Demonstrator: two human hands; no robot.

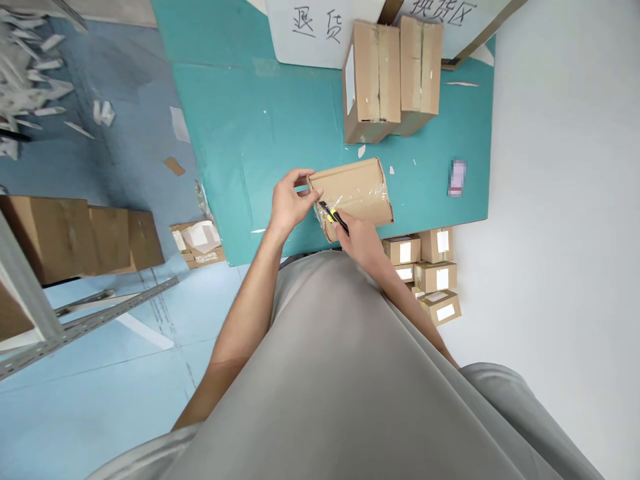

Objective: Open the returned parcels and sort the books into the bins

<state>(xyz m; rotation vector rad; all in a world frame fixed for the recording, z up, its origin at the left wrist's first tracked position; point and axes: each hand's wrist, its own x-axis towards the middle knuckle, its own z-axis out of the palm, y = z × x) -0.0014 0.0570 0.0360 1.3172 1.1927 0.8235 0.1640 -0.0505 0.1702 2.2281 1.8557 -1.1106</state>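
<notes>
Cardboard box (357,190), flat and rectangular, is lying near the front edge of the teal table (250,133), just ahead of the person's grey shirt. Its brown surface is matt, while a band of clear tape is wrinkling and glinting across the near left part.

The left hand (289,203) is steadying the box at its far left corner, with the thumb and curled fingers pinching the cardboard edge between them. The right hand (363,241) is gripping a utility knife (334,217) with a slim yellow and black handle. The fingers are wrapping tightly around the handle, and the tip is resting against the taped left end of the box. Whether the blade is cutting into the tape cannot be told.

Two taller cartons (373,80) are standing side by side at the back of the table, touching each other, with seams running down their tops. White signboards (310,30) with handwritten characters are lying behind them.

Small labelled boxes (425,267) are sitting stacked on the pale floor just beside the table's near right corner. Larger brown cartons (75,237) are standing on the blue floor to the left. Torn paper scraps (30,73) are lying scattered further off.
</notes>
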